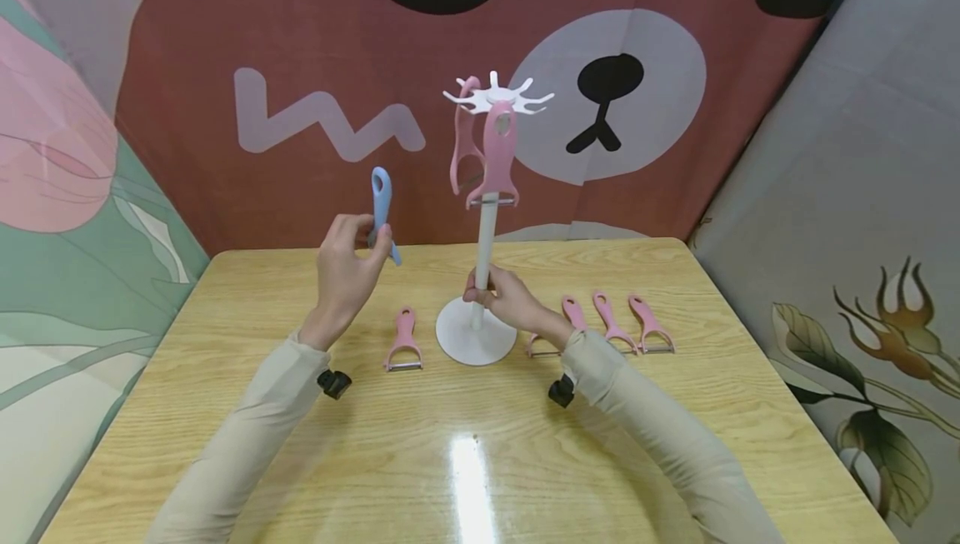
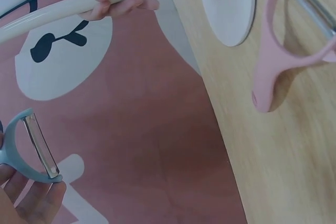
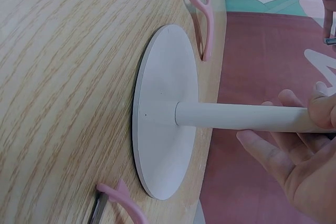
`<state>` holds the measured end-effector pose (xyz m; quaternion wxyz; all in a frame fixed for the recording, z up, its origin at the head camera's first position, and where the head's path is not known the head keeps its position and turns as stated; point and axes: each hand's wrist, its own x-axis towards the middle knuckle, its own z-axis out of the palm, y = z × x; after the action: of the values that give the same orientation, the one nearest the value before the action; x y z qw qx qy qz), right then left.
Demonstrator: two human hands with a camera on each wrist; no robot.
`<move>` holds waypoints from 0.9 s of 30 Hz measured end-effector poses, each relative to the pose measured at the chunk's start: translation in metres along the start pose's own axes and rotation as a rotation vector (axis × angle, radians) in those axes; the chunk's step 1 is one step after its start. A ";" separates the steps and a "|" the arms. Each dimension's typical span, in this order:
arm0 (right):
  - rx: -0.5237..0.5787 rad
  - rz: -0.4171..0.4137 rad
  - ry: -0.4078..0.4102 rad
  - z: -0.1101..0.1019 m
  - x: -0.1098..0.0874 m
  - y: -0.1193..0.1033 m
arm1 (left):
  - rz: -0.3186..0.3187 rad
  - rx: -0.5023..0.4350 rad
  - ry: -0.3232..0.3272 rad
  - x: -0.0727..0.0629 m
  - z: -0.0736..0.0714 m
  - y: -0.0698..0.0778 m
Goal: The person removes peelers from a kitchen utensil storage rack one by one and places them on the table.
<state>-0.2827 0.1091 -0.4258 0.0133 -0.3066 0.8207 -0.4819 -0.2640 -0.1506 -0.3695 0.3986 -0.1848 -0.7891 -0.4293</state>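
Observation:
In the head view my left hand (image 1: 348, 265) pinches a blue peeler (image 1: 381, 198) in the air, its handle pointing up. The left wrist view shows the metal blade of that blue peeler (image 2: 32, 150) beside my fingers. My right hand (image 1: 513, 298) holds the white post (image 1: 486, 240) of a stand just above its round base (image 1: 474, 348). In the right wrist view, thumb and fingers wrap the post (image 3: 236, 117). Two pink peelers hang from the stand's hooked top (image 1: 498, 96), one in front (image 1: 500, 148) and one at its left (image 1: 465, 140).
A pink peeler (image 1: 405, 340) lies on the wooden table (image 1: 375, 461) left of the base. Several more pink peelers lie to the right, among them one at the far right (image 1: 651, 326); my right forearm partly covers the nearest. A patterned cloth (image 1: 315, 19) hangs behind the table.

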 end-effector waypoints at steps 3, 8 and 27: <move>0.001 0.007 -0.001 0.000 0.000 0.000 | -0.003 0.009 0.001 -0.002 -0.001 -0.002; -0.004 0.011 0.000 0.001 0.000 0.000 | -0.011 0.028 -0.006 -0.006 -0.003 -0.004; -0.003 -0.014 0.001 0.001 0.000 0.001 | -0.030 0.068 -0.004 -0.015 -0.008 -0.013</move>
<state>-0.2832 0.1091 -0.4270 0.0090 -0.3121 0.8192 -0.4811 -0.2597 -0.1634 -0.3853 0.3965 -0.1601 -0.8067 -0.4080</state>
